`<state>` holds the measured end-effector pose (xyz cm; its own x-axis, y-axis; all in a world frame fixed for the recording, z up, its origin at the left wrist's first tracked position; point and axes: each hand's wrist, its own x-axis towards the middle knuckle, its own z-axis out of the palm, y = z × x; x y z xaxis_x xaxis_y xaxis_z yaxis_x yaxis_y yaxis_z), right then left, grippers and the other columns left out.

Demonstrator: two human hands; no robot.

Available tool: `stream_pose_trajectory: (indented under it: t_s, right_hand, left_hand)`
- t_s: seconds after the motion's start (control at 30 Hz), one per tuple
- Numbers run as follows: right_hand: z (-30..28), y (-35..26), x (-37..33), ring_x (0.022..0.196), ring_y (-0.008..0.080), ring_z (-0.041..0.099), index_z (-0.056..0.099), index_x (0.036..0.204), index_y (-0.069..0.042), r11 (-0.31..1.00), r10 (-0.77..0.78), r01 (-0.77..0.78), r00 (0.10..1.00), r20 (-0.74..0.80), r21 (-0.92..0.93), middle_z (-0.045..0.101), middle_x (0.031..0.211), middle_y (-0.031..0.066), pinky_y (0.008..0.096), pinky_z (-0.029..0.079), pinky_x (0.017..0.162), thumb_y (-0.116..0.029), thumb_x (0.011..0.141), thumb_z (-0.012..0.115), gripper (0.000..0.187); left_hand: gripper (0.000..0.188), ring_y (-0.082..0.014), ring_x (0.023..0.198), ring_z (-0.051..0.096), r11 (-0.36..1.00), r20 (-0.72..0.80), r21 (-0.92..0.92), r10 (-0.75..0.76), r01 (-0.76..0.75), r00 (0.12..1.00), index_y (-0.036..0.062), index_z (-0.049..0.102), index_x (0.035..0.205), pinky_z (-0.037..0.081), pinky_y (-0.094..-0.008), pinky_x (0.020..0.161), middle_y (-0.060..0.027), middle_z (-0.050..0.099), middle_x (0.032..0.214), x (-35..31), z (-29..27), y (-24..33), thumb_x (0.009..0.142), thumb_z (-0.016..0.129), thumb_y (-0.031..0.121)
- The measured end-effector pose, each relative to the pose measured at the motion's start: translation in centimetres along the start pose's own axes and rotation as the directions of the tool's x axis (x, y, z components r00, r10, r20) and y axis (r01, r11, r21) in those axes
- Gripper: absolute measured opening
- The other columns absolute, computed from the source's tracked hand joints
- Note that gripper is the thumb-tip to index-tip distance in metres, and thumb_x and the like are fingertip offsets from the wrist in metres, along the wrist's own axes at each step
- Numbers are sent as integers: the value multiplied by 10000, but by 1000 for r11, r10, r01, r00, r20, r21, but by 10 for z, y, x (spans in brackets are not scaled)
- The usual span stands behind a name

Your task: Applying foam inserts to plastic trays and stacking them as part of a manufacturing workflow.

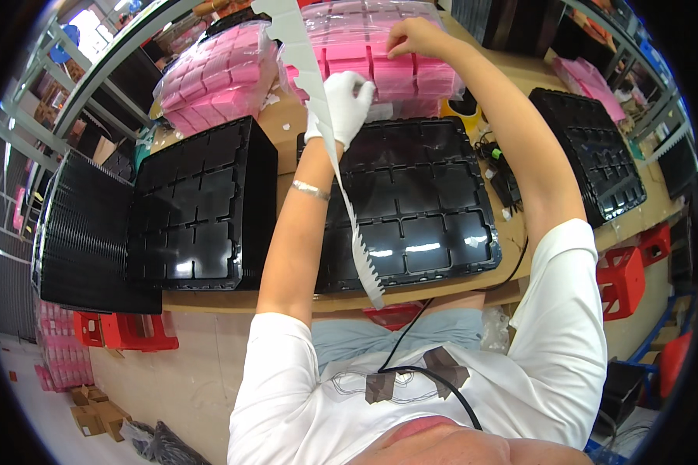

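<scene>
My left hand [344, 108], in a white glove, reaches over the far edge of the middle stack of black plastic trays [403, 198]. Its fingers are curled beside the pink blocks [337, 58], and what they hold, if anything, cannot be made out. My bare right hand [420, 39] is at the far side, with its fingers bent down close to the same blocks. Their contents, if any, are hidden too. Clear plastic film [364, 17] covers part of the pink blocks. A white strip with a jagged edge [296, 58] crosses in front of my left wrist.
More black trays [182, 205] stand stacked on the left, and another stack [589, 151] on the right. A second wrapped pink bundle [213, 74] lies at the back left. Red stools [136, 332] are below the table. A black cable [520, 263] runs by the middle trays.
</scene>
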<state>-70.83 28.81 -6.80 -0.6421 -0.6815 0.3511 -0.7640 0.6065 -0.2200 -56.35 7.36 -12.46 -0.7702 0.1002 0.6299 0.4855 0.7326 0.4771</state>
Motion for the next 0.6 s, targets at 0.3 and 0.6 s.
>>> stream_pose_trajectory:
  t_s: [0.3,0.6]
  right_hand:
    - [11,-23,-10,827,236,668,689,977,-26,999,20,11,816,-577,50,686,902,113,320,526,766,-132,837,708,177]
    - [14,-135,-137,985,304,590,667,922,-80,927,-319,85,694,-646,-367,636,1019,78,388,468,853,-171,772,738,190]
  left_hand:
    - [597,-338,1333,449,830,98,420,360,-367,928,65,467,1386,354,-460,1083,-157,502,1418,42,55,-10,897,607,378]
    - [443,-366,1116,564,970,246,234,10,-69,969,36,612,1195,488,-469,904,-227,595,1228,18,32,-6,835,611,295]
